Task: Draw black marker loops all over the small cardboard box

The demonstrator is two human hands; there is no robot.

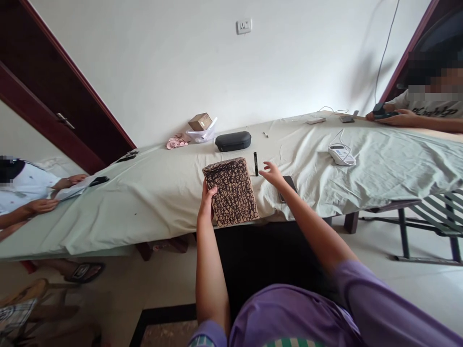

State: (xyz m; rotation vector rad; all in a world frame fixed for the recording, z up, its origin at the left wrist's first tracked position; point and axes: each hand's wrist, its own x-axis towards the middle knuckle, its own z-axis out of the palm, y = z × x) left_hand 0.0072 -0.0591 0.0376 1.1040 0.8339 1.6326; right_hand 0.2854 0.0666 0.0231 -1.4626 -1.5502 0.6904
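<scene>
A brown cardboard box (235,195), its front and top covered in black looping scribbles, is tilted up at the table's near edge. My left hand (207,201) grips its left side, thumb on the front face and the other fingers hidden behind. Just right of the box, a black marker (256,164) stands or lies on the cloth; which of the two I cannot tell. My right hand (272,174) is beside the marker with fingers apart and holds nothing. Under my right wrist, a dark flat phone-like object (288,188) is partly covered by my forearm.
Behind the box sits a black hard case (233,141). A small carton (200,122) rests on a plastic basket (201,135) beside a pink cloth (178,141). Further right is a white corded device (342,154). One person sits at each end of the cloth-covered table (144,202).
</scene>
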